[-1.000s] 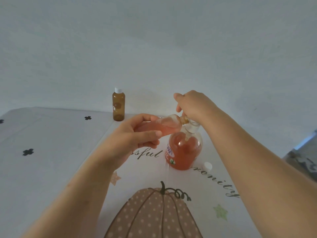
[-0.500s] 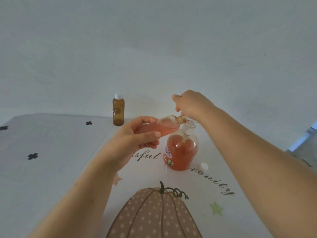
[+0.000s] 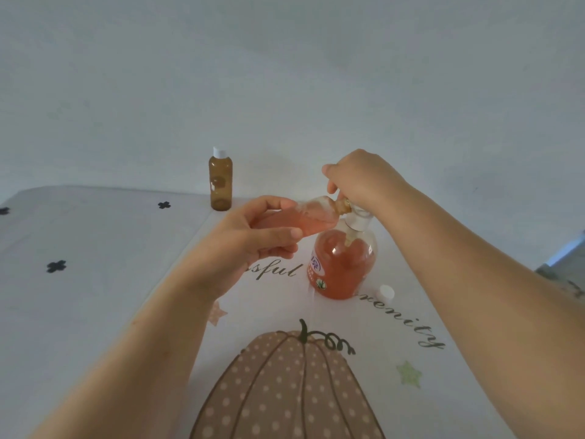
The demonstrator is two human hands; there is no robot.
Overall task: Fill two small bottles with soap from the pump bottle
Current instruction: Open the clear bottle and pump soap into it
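Left hand (image 3: 253,245) pinches small bottle (image 3: 311,217) (lying near-level), mouth rightward; right hand (image 3: 361,179) curls over pump bottle (image 3: 342,267).

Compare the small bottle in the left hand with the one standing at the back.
The held bottle lies tilted, neck at the spout of the pump bottle; the back bottle stands upright on the table. The held bottle is uncapped; the back bottle wears a white cap. Both are small.
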